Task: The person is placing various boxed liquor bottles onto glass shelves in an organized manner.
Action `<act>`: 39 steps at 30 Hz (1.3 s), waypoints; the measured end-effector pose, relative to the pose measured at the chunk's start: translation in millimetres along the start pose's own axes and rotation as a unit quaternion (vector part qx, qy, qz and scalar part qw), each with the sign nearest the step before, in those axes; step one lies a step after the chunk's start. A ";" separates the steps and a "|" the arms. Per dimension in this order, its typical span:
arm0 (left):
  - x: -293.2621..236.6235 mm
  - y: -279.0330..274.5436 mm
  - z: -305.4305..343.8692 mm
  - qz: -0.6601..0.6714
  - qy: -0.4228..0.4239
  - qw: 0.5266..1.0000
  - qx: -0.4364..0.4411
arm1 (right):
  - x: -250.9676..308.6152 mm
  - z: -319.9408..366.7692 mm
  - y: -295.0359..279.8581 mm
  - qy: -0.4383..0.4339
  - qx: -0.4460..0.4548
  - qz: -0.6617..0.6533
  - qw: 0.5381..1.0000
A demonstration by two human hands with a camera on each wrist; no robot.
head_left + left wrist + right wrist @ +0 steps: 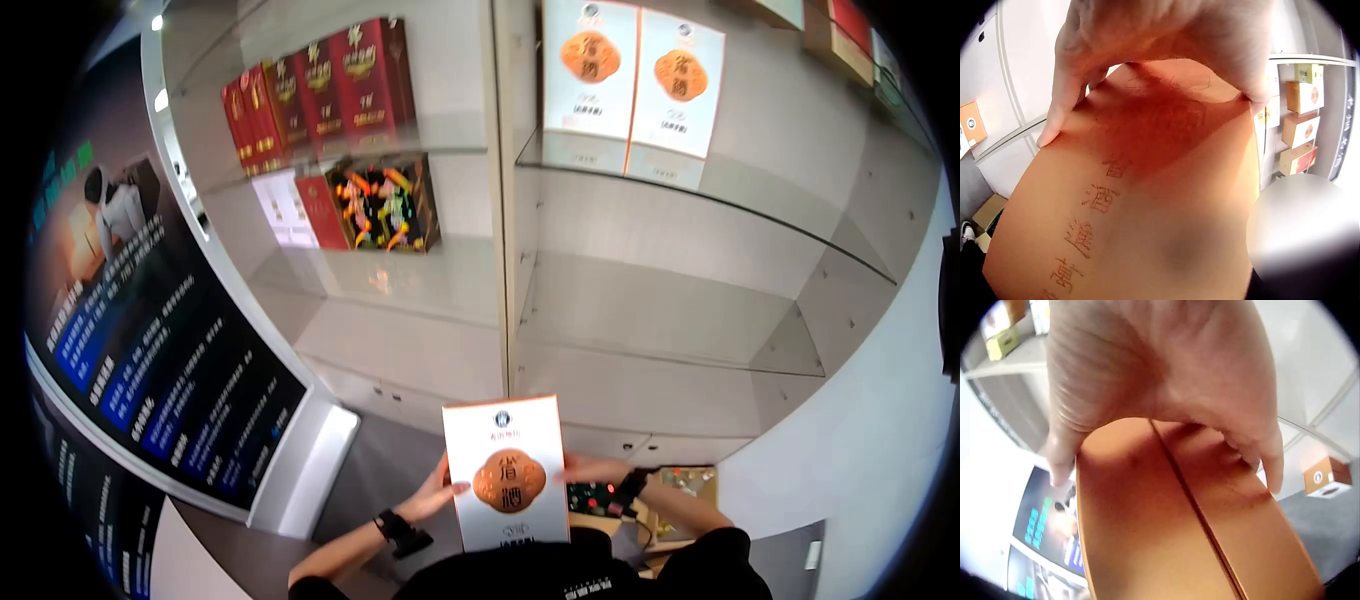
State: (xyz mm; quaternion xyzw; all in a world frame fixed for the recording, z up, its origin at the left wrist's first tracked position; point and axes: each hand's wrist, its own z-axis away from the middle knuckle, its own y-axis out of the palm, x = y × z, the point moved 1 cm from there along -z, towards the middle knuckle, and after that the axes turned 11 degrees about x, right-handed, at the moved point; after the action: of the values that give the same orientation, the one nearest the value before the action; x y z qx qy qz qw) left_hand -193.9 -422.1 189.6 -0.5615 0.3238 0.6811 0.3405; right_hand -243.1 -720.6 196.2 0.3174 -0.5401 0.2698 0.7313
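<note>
A tall liquor box (508, 480) with a white front and an orange medallion stands upright before the person's chest in the head view. The left hand (435, 494) grips it by one side, thumb at the front edge. On the opposite side the right hand (592, 468) holds it. In the left wrist view the left hand (1166, 37) spans the box's orange side panel (1166, 206), which carries engraved characters. The right wrist view has the right hand (1166, 369) spread across the other orange side (1141, 512), split by a dark lengthwise seam.
Two matching white boxes (632, 85) stand on the upper right glass shelf (720, 205). Dark red boxes (325, 90) and a black patterned box (385, 205) fill the left shelves. Below the right arm lies an open carton (690, 490). A dark poster panel (160, 350) stands left.
</note>
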 end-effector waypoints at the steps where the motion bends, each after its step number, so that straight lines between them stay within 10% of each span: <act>1: -2.1 0.6 -2.1 -0.001 -0.004 1.000 0.003 | 4.0 -0.7 4.7 -0.027 -0.005 0.085 0.996; 10: -34.2 -0.8 -49.6 -0.082 -0.124 0.982 0.114 | -26.2 20.5 8.9 -0.128 -0.219 0.015 0.967; 24: -354.9 94.8 -153.0 -0.350 0.340 0.846 0.214 | 260.8 222.2 26.7 -0.319 -0.406 0.332 0.789; 29: -475.5 123.7 -193.3 -0.398 0.417 0.787 0.219 | 360.1 280.7 17.2 -0.343 -0.451 0.480 0.670; 39: -541.7 127.8 -320.4 -0.385 0.451 0.786 0.173 | 432.4 329.0 -85.6 -0.314 -0.475 0.496 0.656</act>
State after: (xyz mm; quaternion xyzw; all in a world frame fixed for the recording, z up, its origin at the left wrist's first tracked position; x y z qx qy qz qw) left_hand -50.7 -811.6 679.7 -0.8145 0.3101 0.0951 0.4810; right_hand -266.3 -1002.7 667.8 -0.3224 -0.8693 0.1828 0.3271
